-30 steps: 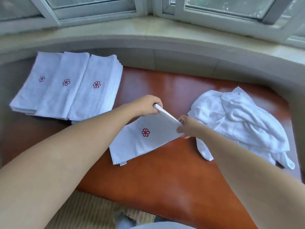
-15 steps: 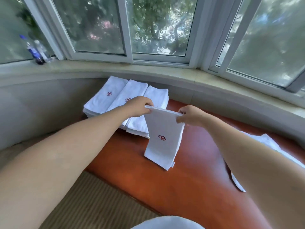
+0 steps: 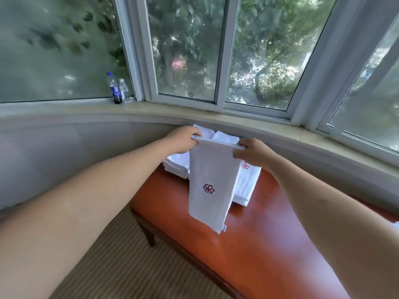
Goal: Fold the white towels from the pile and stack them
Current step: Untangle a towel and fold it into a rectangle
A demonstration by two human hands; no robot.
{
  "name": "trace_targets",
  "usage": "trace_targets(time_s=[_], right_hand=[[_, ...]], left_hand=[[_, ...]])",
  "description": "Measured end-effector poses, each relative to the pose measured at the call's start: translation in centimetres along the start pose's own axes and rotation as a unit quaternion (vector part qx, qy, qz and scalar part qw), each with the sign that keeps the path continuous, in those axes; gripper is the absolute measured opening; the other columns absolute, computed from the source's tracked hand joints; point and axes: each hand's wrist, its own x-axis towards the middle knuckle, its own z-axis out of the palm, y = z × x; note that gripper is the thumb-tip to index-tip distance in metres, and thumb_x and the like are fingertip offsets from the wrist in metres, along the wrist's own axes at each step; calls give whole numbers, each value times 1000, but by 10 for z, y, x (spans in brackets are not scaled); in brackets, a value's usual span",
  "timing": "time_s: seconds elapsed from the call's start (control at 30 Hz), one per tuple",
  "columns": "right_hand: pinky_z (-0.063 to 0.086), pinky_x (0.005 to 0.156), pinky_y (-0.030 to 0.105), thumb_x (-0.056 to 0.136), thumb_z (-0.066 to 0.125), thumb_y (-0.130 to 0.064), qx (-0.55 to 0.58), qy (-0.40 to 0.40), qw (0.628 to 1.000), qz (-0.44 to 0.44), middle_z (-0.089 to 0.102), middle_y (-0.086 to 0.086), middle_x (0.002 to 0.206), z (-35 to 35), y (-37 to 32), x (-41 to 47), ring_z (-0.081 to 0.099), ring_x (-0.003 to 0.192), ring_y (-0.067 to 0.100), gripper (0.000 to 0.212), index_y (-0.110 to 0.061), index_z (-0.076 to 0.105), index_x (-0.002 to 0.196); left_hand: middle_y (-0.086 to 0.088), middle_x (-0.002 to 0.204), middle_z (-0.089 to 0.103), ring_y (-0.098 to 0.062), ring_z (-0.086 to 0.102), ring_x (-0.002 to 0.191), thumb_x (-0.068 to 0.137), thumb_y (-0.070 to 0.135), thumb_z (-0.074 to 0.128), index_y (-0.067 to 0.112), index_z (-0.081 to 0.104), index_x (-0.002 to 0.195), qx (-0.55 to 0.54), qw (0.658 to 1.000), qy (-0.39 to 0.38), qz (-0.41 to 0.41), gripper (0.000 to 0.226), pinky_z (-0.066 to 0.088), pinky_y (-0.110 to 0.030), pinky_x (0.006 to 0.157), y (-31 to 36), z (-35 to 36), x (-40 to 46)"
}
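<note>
The folded towel [image 3: 210, 186] hung in the middle of the frame, one only, held up by its top edge with its red flower mark facing the camera and its lower corner dangling clear above the table [image 3: 248, 251]. The left hand [image 3: 183, 140] had its fingers curled over the top left corner and pinched it; the right hand [image 3: 251, 153] pinched the top right corner the same way, so the cloth was stretched flat between two closed grips. To my eye the folding of this piece looked finished and the step in hand was the carry to the stacked towels [image 3: 246, 182], which lay just behind it, against the wall under the sill. I could make out parts of three rows there, though the hanging cloth hid most of them, and only one other flower mark showed, near the right wrist. The next move, I judged, called for lowering the towel flat onto one row, edges squared and mark up, without dragging the ones beneath askew. At the right edge a sliver of white [image 3: 396, 224] showed, perhaps the unfolded pile. Two bottles [image 3: 118, 88] stood on the windowsill [image 3: 172, 110] at upper left.
</note>
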Motion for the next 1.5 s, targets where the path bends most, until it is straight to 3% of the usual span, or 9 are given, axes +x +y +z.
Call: trace_targets(time_s=[0.13,0.3,0.43,0.57,0.67,0.9,1.17,1.4,1.5], right_hand=[[45,59,29,75,68,-28,48,18,999,-17,60,2,66,18,-36,33,61,63,23,14,-15,65,81],[44,47,25,78,67,-23,93,27,994,-47,61,1,56,34,-69,86,62,49,15,11,-13,67,85],[48,49,26,82,64,-19,131,22,990,-55,65,0,64,41,-85,132,72,57,17,3,-17,63,82],[55,53,29,85,64,-14,183,18,982,-36,70,4,67,52,-92,172,75,64,21,2,-16,64,85],[64,67,37,87,65,-11,212,14,977,-20,72,11,71,63,-96,202,77,68,25,6,-8,65,92],[62,75,44,88,65,-13,186,7,983,-5,74,11,69,74,-101,261,76,75,30,4,-9,64,90],[60,67,37,87,61,-16,180,53,982,30,72,6,63,68,-91,348,75,69,29,3,-17,63,84],[57,64,37,85,60,-19,194,79,971,118,73,5,67,74,-44,437,75,63,21,10,-12,65,90],[59,65,39,85,60,-20,195,79,966,153,74,7,71,88,-17,475,74,63,19,12,-12,66,90]], left_hand=[[4,114,66,-17,58,104,94,17,62,29,71,111,21,998,51,5,23,46,-29,83,-34,-36,6],[16,100,66,-13,60,95,92,26,64,39,71,97,41,994,103,-11,15,41,-29,73,-69,-74,35],[18,91,66,-12,62,88,91,22,60,37,72,93,30,993,118,-12,19,40,-25,62,-90,-92,68],[12,97,70,-15,64,90,92,16,56,34,71,94,48,993,103,-9,23,47,-29,66,-108,-106,104],[10,99,71,-16,64,91,93,16,54,31,72,96,52,994,99,-15,24,51,-31,72,-121,-112,130],[7,97,71,-16,63,87,94,11,54,29,71,94,26,996,90,-14,25,46,-28,65,-159,-115,185],[5,108,73,-20,64,100,93,13,55,25,75,100,0,998,63,0,25,53,-37,86,-186,-112,290],[14,99,70,-16,65,92,90,22,61,29,74,96,-40,999,-7,14,16,48,-30,74,-214,-78,409],[14,99,72,-14,66,92,87,23,62,30,73,93,-52,997,-48,-1,14,52,-31,78,-234,-49,460]])
